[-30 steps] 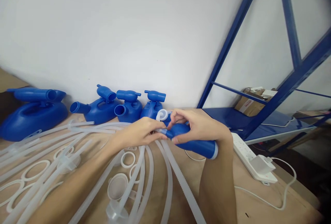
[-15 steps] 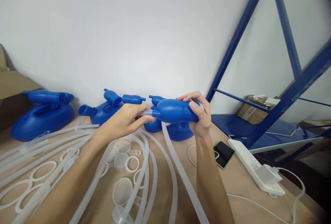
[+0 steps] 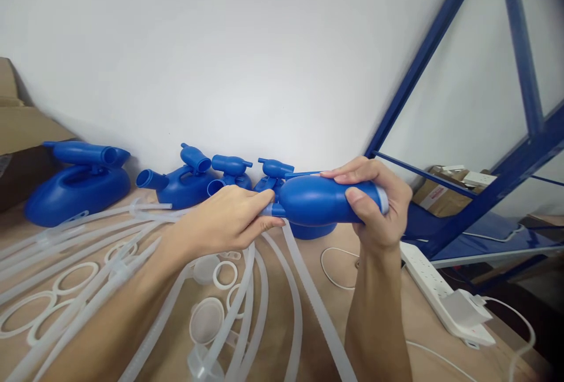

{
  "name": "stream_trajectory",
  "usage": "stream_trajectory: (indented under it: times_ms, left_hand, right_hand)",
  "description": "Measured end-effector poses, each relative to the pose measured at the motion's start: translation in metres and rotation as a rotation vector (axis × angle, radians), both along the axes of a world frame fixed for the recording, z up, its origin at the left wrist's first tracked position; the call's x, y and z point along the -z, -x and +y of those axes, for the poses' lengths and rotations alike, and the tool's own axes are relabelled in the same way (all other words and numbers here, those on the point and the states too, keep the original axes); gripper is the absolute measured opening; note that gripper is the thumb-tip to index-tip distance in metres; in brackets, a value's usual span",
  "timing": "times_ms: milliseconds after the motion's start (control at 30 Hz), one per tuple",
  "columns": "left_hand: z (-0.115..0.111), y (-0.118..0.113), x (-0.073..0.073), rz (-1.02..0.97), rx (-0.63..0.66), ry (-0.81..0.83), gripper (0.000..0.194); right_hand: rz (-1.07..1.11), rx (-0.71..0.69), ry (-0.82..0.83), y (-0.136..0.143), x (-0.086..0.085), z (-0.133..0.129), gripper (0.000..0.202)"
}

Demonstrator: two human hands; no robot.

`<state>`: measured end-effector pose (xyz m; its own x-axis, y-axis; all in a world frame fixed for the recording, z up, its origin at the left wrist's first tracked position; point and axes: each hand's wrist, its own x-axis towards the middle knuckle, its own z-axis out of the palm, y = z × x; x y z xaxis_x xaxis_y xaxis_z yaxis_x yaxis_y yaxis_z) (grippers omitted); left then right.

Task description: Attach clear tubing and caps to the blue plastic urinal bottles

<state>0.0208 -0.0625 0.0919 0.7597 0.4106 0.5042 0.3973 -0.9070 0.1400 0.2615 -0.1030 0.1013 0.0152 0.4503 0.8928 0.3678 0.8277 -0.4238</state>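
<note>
A blue bottle-shaped part (image 3: 319,200) lies sideways in the air, its narrow spout pointing left. My right hand (image 3: 374,197) is wrapped round its wide end, where a whitish rim shows. At the spout, my left hand (image 3: 240,214) pinches the end of a translucent tube that meets the spout; the fingers hide most of that tube end. Behind the held part, a blue container (image 3: 312,231) is partly hidden. Several translucent tubes (image 3: 297,305) run over the table below my hands, beside white rings (image 3: 225,275) and a round translucent cap (image 3: 206,320).
Blue containers (image 3: 79,191) with spouted parts on top stand along the wall. A cardboard box (image 3: 30,129) is at the far left. On the right are a white power strip (image 3: 434,288) with a plugged-in charger, cables and a blue metal rack (image 3: 427,47).
Both hands and the blue part have moved right and slightly nearer. The phone is now hidden behind my right arm. The view has shifted a little.
</note>
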Motion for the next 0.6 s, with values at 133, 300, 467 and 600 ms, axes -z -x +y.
stream_trajectory:
  times_ms: [133, 300, 467, 600]
  left_hand:
    - [0.001, -0.009, 0.004, 0.018, 0.051, 0.127, 0.038]
    - [0.008, -0.017, 0.009, 0.006, 0.059, 0.232, 0.041]
    - [0.012, -0.018, 0.002, -0.222, -0.057, 0.212, 0.036]
    - [-0.005, -0.011, -0.009, -0.518, -0.278, -0.179, 0.037]
  right_hand:
    - [-0.057, 0.008, 0.012, -0.006, -0.001, -0.008, 0.008]
    - [-0.125, -0.013, 0.015, -0.008, -0.003, -0.006, 0.007]
    - [0.169, -0.088, 0.001, -0.014, 0.005, 0.023, 0.007]
    - [0.598, -0.066, 0.108, -0.017, 0.014, 0.051, 0.01]
